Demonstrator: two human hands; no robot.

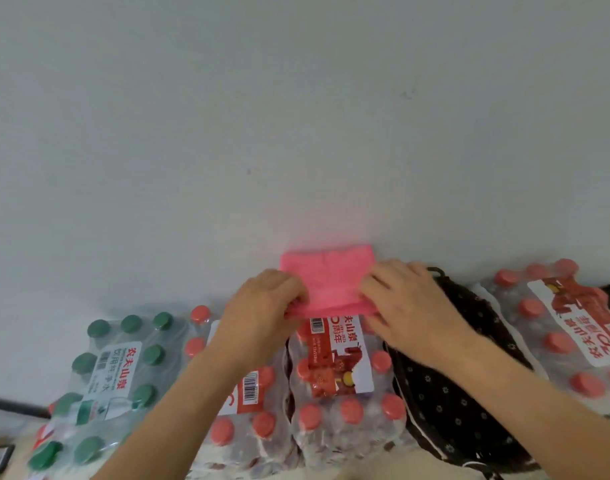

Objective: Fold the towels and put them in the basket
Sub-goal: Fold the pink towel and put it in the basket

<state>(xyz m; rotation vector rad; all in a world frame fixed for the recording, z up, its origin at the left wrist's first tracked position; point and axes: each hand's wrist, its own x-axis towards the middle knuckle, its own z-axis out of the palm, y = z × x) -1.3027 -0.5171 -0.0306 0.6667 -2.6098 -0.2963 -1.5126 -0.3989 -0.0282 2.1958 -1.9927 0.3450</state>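
A pink towel (pixel 326 282) is held up in the middle of the view, in front of a plain pale wall (pixel 296 116). It is folded into a small, roughly square shape, with a soft vertical crease seen near the middle of its top edge. Its lower edge is doubled over and hangs just above the wrapped bottle packs below.

The towel's left edge is pinched by the left hand (pixel 262 310), whose fingers are curled closed around the cloth near the lower left corner. The right edge is gripped by the right hand (pixel 407 306), with the fingers closed over the fabric and the back of the hand turned toward the camera. Both forearms are extended from the near edge of the view toward the towel.

Below the towel, a shrink-wrapped pack of red-capped bottles (pixel 341 386) is seen, bearing a red and white label. To its left, another red-capped pack (pixel 241 403) is partly hidden by the left forearm. Further left, a pack of green-capped bottles (pixel 116 375) is set. To the right of the middle pack, a dark patterned fabric item (pixel 448 393) is laid, partly covered by the right forearm. At the far right, a further red-capped pack (pixel 566 327) is placed.
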